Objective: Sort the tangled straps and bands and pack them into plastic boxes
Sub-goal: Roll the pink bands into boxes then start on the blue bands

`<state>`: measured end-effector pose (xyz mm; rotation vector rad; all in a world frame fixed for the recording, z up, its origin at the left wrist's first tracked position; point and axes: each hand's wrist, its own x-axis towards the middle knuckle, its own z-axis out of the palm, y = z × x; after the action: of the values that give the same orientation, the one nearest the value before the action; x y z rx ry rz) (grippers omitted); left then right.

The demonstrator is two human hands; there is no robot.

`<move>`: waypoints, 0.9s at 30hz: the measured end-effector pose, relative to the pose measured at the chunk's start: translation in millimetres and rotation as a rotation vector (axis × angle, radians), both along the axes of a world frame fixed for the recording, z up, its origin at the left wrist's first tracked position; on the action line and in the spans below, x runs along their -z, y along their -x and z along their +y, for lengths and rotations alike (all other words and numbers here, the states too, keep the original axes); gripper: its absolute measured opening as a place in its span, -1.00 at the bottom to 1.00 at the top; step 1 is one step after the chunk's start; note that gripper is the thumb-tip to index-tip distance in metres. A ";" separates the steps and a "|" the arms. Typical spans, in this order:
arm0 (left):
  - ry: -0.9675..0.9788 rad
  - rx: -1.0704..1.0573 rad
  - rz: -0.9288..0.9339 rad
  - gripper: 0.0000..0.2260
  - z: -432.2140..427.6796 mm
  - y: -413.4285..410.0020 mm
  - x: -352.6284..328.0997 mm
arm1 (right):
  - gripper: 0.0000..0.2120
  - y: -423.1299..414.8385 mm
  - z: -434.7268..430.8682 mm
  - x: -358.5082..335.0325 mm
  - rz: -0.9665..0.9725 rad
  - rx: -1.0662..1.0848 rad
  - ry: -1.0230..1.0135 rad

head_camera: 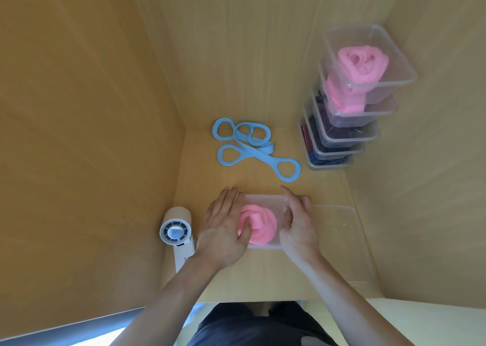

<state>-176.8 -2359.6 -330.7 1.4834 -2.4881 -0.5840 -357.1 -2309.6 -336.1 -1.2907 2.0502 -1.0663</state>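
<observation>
Box (263,199) holding one pink band (259,224): left hand (223,230) flat against it, right hand (299,227) pinching its wall.

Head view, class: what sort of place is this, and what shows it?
Probably a small desk booth for sorting work: wood-grain walls close in the desktop, packed plastic boxes stand stacked, and a handheld fan lies nearby.
</observation>
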 end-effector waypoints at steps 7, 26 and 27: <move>0.037 -0.014 -0.033 -0.38 3.0 0.8 4.0 | -0.55 4.9 1.2 1.6 0.034 -0.055 -0.050; 0.070 0.035 -0.303 -0.33 6.8 7.8 4.0 | -0.38 8.8 -5.8 -8.7 0.568 -0.381 -0.334; 0.065 0.036 -0.311 -0.33 6.7 8.6 3.3 | -0.38 8.7 -6.2 -9.2 0.570 -0.384 -0.345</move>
<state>-185.4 -2352.9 -334.1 1.6149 -2.7375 -0.2917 -365.9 -2315.8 -327.0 -1.8356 2.1055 -0.1649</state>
